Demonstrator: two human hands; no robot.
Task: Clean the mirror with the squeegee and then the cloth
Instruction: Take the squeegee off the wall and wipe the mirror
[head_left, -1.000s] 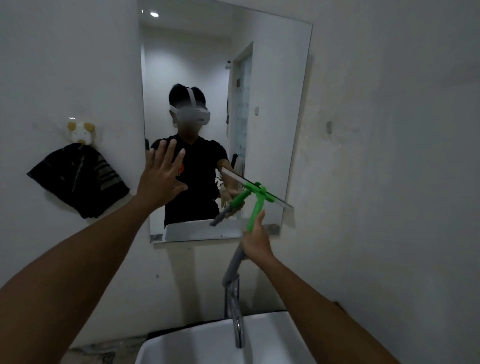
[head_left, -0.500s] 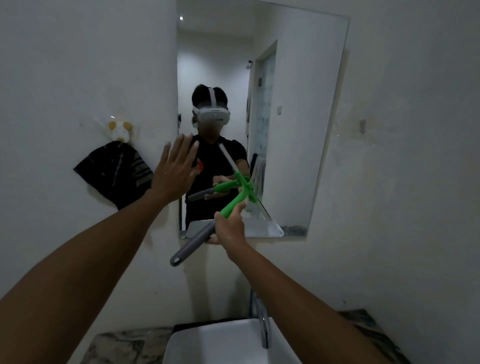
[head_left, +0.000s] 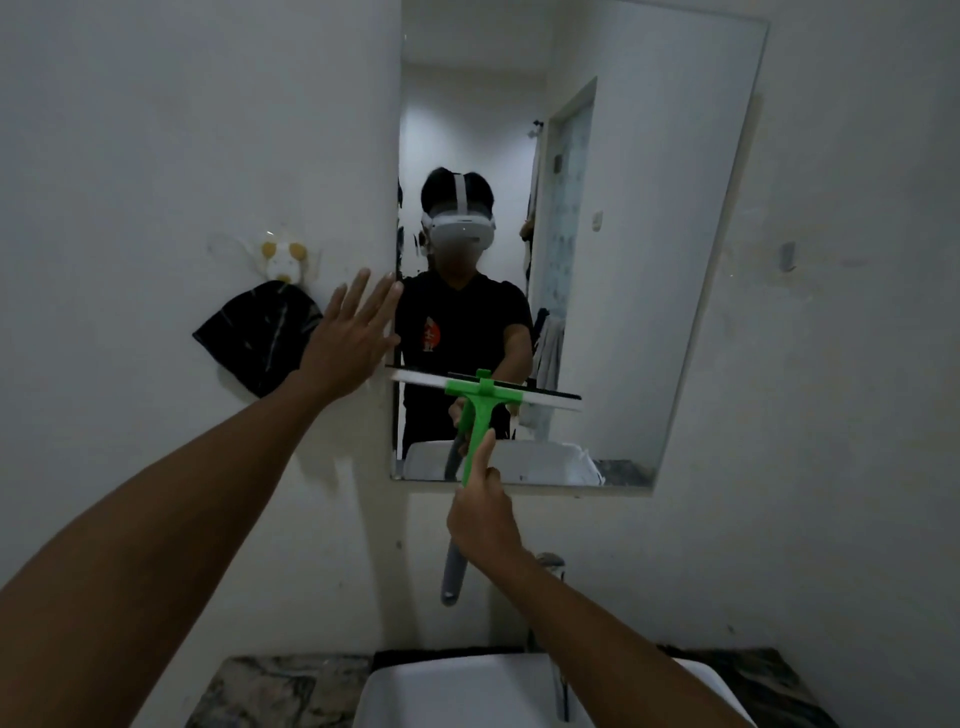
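A tall rectangular mirror hangs on the white wall. My right hand grips the green squeegee by its handle, with the forefinger laid along it. The grey end of the handle sticks out below my hand. The blade lies level across the lower left of the glass. My left hand is spread flat, fingers apart, on the wall at the mirror's left edge. A dark cloth hangs from a hook to the left of the mirror.
A white basin sits below, set in a dark marbled counter, with a chrome tap behind my right forearm. An animal-shaped wall hook holds the dark cloth. The mirror reflects a person wearing a headset.
The squeegee blade has turned from steeply tilted to level and shifted to the mirror's lower left. My left hand stayed spread at the mirror's left edge. The view swung left and up.
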